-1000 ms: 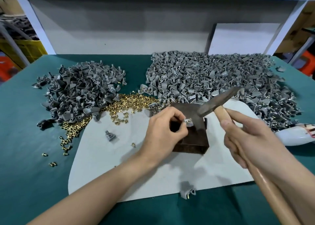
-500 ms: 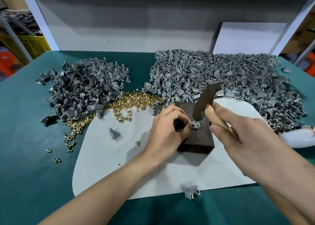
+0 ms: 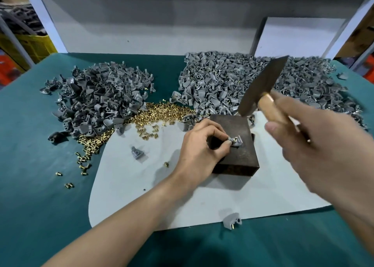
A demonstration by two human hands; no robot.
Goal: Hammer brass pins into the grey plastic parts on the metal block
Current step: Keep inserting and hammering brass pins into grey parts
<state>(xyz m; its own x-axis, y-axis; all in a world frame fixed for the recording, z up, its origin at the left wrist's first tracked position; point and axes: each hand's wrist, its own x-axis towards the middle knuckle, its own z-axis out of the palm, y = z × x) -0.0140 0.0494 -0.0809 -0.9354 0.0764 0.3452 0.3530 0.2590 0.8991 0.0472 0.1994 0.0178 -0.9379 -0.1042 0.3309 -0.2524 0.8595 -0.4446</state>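
Head view: grey part bearing brass pin on rust-brown metal block.

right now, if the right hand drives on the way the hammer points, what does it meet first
The hammer would probably meet the grey part on the metal block, pinched by the left hand; fingertips lie close. Depth unclear.

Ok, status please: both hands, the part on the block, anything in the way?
Left hand pinches small grey plastic part on rusty metal block. Right hand grips wooden-handled hammer, held above it. Path clear; left fingertips near strike point.
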